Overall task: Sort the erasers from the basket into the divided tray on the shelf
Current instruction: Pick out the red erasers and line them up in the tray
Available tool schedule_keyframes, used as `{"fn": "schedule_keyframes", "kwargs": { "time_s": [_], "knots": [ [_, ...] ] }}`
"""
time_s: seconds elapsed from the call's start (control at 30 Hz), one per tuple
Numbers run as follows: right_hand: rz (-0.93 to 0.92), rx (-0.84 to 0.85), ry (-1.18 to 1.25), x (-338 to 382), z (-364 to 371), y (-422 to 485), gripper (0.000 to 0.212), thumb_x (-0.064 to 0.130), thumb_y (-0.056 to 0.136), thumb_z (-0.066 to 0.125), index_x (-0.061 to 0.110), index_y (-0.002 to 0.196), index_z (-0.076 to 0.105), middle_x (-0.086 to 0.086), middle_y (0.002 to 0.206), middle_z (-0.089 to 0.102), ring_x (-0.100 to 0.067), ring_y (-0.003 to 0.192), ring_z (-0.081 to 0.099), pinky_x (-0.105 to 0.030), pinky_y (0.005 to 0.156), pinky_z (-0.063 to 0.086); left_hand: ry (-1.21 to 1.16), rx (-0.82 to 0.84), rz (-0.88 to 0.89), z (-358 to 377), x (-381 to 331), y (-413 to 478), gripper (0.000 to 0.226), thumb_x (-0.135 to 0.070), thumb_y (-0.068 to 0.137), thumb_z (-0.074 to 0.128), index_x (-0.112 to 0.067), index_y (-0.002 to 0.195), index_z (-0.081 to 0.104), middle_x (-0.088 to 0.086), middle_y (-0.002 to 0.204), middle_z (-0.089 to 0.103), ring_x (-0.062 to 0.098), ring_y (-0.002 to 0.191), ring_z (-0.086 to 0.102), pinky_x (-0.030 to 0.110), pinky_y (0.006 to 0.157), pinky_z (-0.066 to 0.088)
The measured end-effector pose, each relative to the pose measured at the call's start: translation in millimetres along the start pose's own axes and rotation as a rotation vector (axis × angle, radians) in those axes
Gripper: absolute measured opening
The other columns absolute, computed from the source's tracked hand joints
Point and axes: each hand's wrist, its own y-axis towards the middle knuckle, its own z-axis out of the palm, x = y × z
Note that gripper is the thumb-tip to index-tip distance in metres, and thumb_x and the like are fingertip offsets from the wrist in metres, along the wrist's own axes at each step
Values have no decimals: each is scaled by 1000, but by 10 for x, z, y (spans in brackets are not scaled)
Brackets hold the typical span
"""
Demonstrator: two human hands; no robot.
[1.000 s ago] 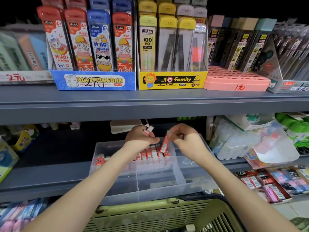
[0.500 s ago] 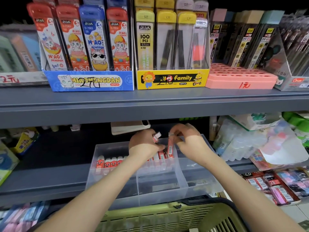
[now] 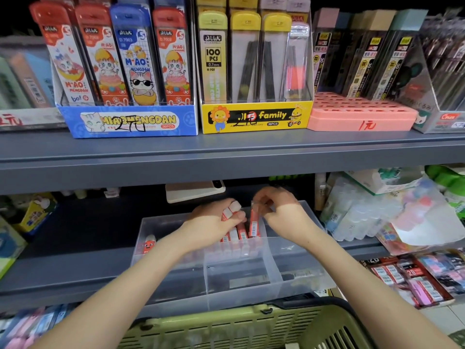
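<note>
Left hand (image 3: 214, 220) clutching spare erasers, right hand (image 3: 279, 210) pinches a red-sleeved white eraser (image 3: 254, 222) over the clear plastic divided tray (image 3: 297, 280), likely to be slotted upright beside the standing row next.

Dim lower shelf — blurred, warped edges

Our left forearm (image 3: 120, 280) and right forearm (image 3: 359, 275) reach forward from the lower corners and converge toward the middle. Our left hand (image 3: 211, 224) is curled, knuckles up, gripping a pair of erasers (image 3: 232, 209) whose pale ends poke out above the thumb. Our right hand (image 3: 284, 210), just beside it and not touching, bends down at the wrist and pinches one red eraser (image 3: 254, 224) upright between thumb and fingertips.
</note>
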Motion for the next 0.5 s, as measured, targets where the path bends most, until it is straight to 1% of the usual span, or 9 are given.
{"fn": "schedule_keyframes", "kwargs": {
  "time_s": [0.07, 0.1, 0.17, 0.2, 0.23, 0.3, 0.33, 0.4, 0.5],
  "knots": [
    [0, -2, -31, 1, -15, 14, 17, 8, 89, 55, 15, 103, 62, -7, 103, 61, -20, 93, 56, -21, 74, 40, 50, 68, 39, -24, -3, 8, 32, -36, 96, 48, -21, 70, 36, -2, 69, 53, 30, 86, 59, 46, 80, 45],
    [-8, -11, -35, 1, -22, 14, 16, 9, 89, 55, 14, 102, 63, -7, 102, 62, -21, 93, 56, -22, 75, 41, 51, 106, 49, -32, -8, 14, 31, -34, 96, 49, -22, 70, 36, -6, 66, 48, 29, 84, 59, 45, 78, 46],
    [-14, -39, 22, 9, -28, 9, 13, 8, 90, 55, 12, 99, 63, -3, 95, 63, -19, 89, 57, -19, 73, 42, 38, 174, 43, -33, -11, 39, 28, -30, 97, 50, -23, 73, 38, -6, 71, 51, 28, 90, 62, 41, 73, 47],
    [-1, -51, 95, 15, -22, 4, 11, 7, 90, 56, 13, 95, 63, 0, 90, 63, -17, 86, 57, -14, 70, 42, 34, 195, 34, -34, -8, 56, 27, -29, 97, 49, -23, 73, 38, -5, 74, 52, 24, 85, 62, 37, 70, 46],
    [20, -53, 176, 23, -15, -5, 11, 5, 89, 56, 14, 93, 62, 2, 87, 62, -15, 83, 57, -9, 66, 41, 24, 211, 23, -39, -5, 75, 28, -29, 98, 48, -23, 74, 36, -4, 76, 54, 17, 75, 59, 29, 64, 44],
    [51, -30, 268, 29, 11, -26, 14, 3, 89, 56, 16, 91, 61, 5, 85, 61, -11, 81, 57, -6, 66, 41, -30, 233, -39, -56, -14, 107, 29, -31, 99, 46, -24, 74, 34, -9, 83, 62, 5, 62, 53, 15, 49, 40],
    [52, -11, 272, 25, 25, -40, 15, 2, 89, 56, 16, 92, 61, 6, 84, 61, -11, 81, 57, -6, 66, 42, -49, 242, -79, -69, -19, 119, 28, -34, 99, 45, -25, 74, 35, -12, 87, 65, 3, 59, 51, 12, 43, 37],
    [41, 15, 235, 12, 35, -63, 16, 0, 88, 55, 14, 95, 62, 6, 85, 61, -9, 79, 56, -5, 65, 41, -61, 264, -122, -95, -32, 131, 28, -38, 98, 44, -27, 74, 36, -14, 94, 68, 5, 60, 49, 11, 39, 34],
    [24, 19, 115, 1, 3, -60, 18, 3, 88, 55, 17, 97, 61, 1, 93, 63, -9, 80, 56, -6, 62, 41, -65, 313, -125, -110, -49, 136, 28, -38, 99, 43, -24, 77, 33, -10, 105, 69, 7, 59, 46, 12, 41, 34]
  ]
}}
